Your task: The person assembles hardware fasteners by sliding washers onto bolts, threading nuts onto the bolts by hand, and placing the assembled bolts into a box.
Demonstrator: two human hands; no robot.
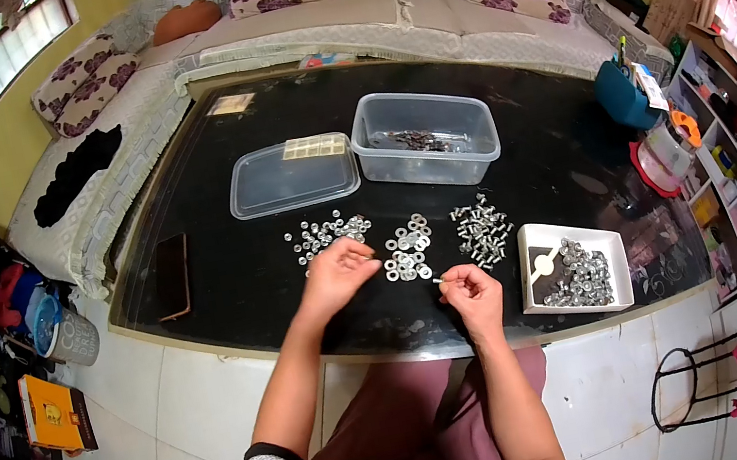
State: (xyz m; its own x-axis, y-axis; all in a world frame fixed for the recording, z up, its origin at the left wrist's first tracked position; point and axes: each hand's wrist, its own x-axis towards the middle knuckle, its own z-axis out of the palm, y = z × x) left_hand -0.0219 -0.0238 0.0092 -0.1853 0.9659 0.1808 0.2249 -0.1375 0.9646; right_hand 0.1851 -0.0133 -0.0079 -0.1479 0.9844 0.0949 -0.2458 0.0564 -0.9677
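My right hand [473, 298] pinches a small metal screw [438, 281], whose end points left from the fingertips. My left hand [338, 278] is held over the table between the nuts and the washers, its fingers loosely curved and the thumb apart from them; nothing shows in it. Beyond its knuckles lies a pile of silver nuts [326, 231], partly hidden by the hand. Flat washers [409, 245] lie in a group between my hands. To their right is a heap of silver screws [485, 234].
A white box [620, 269] with assembled-looking metal fasteners stands at the right front. Behind are a clear plastic tub [427, 172] with metal pieces and its lid [282, 186]. A phone [173, 276] lies left on the black table [210, 169]. A teal container [626, 98] stands at the right edge.
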